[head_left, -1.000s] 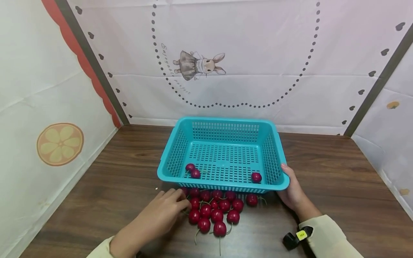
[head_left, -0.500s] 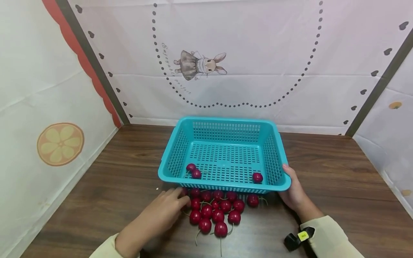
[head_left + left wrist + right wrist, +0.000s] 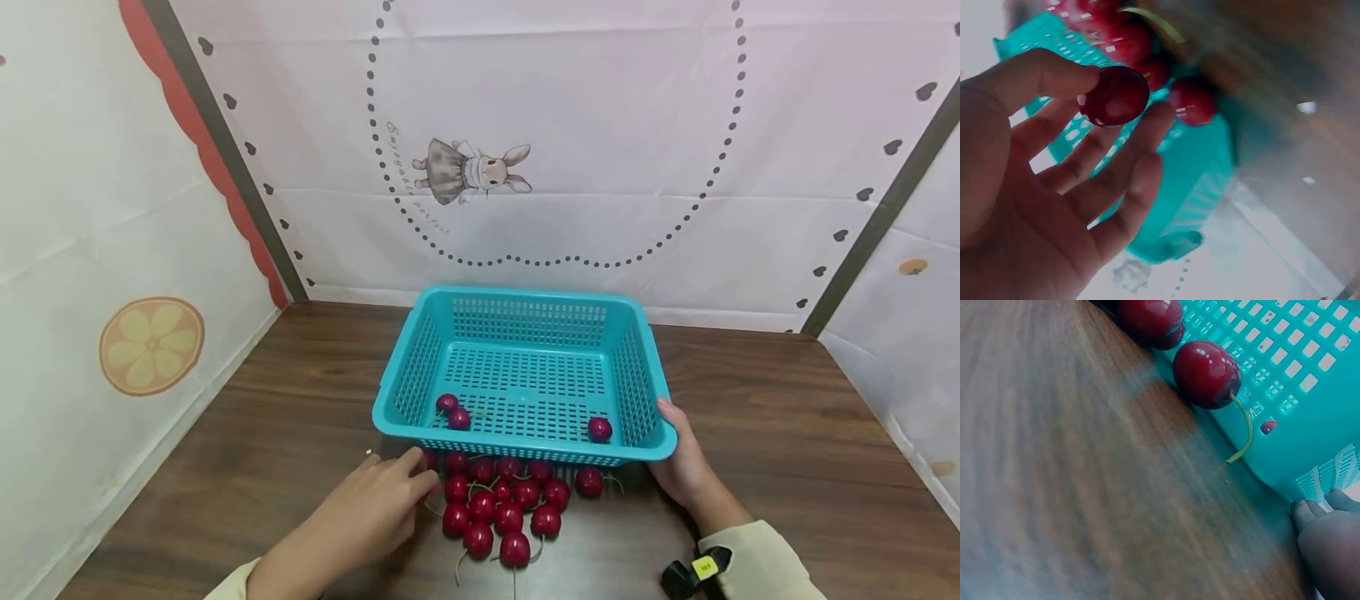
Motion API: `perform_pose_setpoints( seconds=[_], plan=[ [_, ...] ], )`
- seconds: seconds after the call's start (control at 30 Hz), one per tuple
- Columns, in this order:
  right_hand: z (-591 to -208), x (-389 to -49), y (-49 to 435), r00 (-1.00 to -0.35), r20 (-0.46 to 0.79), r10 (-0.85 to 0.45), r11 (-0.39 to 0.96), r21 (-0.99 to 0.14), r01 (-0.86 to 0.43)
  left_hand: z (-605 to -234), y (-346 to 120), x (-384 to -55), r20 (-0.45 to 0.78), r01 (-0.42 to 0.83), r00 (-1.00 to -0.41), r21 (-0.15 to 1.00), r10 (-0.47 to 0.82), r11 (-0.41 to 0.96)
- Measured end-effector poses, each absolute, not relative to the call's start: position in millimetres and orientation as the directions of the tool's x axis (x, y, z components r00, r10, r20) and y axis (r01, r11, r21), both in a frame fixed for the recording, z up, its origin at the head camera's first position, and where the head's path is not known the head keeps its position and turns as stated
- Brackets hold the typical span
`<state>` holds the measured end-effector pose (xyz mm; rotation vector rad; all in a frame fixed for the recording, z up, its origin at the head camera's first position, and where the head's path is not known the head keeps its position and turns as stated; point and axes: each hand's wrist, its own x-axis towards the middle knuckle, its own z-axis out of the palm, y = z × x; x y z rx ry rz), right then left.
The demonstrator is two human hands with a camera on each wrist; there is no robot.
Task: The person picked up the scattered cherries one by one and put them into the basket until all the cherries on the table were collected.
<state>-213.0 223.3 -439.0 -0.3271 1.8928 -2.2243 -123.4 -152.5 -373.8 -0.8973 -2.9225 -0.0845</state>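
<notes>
My left hand (image 3: 371, 504) is at the left end of a group of red cherries (image 3: 508, 517) on the table. In the left wrist view, a dark red cherry (image 3: 1116, 99) sits between its thumb and fingers, pinched at the thumb tip. My right hand (image 3: 684, 462) grips the right front corner of a turquoise plastic basket (image 3: 517, 450), thumb over the rim. Inside the basket lie two cherries (image 3: 458, 418) at the left and one cherry (image 3: 599, 430) at the right. In the right wrist view, a stemmed cherry (image 3: 1207, 375) lies right by the basket's wall.
The brown wood-grain table (image 3: 315, 400) is enclosed by white printed cloth walls (image 3: 600, 125) at the back and sides. A small white speck (image 3: 368, 452) lies left of the basket's front corner. A black strap with a yellow label (image 3: 705, 568) is on the right wrist.
The whole head view has shifted slightly downward. My left hand has drawn back a little to the left from the cherries. The right hand stays on the basket, and the cherries inside look unmoved.
</notes>
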Motion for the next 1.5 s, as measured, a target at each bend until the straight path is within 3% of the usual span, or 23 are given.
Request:
perform_pose_setpoints(
  seconds=[0.23, 0.37, 0.53, 0.87, 1.1, 1.27, 1.5],
  plan=[
    [-438.5, -213.9, 224.9, -0.956, 0.047, -0.290, -0.164, -0.986, 0.001, -344.1, -143.1, -117.0, 0.074, 0.589, -0.806, 0.187, 0.587, 0.786],
    [-437.6, -214.4, 224.1, -0.952, 0.040, -0.303, -0.162, -0.987, 0.010, -328.2, -140.6, -120.9, 0.170, 0.598, -0.801, 0.289, 0.574, 0.748],
    [-438.4, -213.5, 223.5, -0.951, 0.035, -0.307, -0.157, -0.987, 0.015, -316.6, -142.0, -141.6, 0.260, 0.591, -0.806, 0.330, 0.531, 0.736],
    [-440.3, -216.4, 224.8, -0.950, 0.055, -0.309, -0.159, -0.987, -0.006, -324.0, -147.7, -211.9, 0.113, 0.427, -0.899, 0.433, 0.423, 0.794],
    [-442.8, -215.4, 225.5, -0.949, 0.036, -0.314, -0.153, -0.988, 0.013, -343.4, -150.9, -246.8, 0.039, 0.380, -0.919, 0.347, 0.392, 0.857],
    [-441.7, -217.6, 225.9, -0.949, 0.043, -0.311, -0.143, -0.990, 0.002, -354.6, -149.3, -258.2, 0.053, 0.415, -0.907, 0.276, 0.418, 0.867],
    [-441.9, -217.3, 225.6, -0.955, 0.029, -0.295, -0.139, -0.990, 0.013, -364.7, -144.6, -267.0, 0.083, 0.504, -0.861, 0.000, 0.502, 0.864]
  ],
)
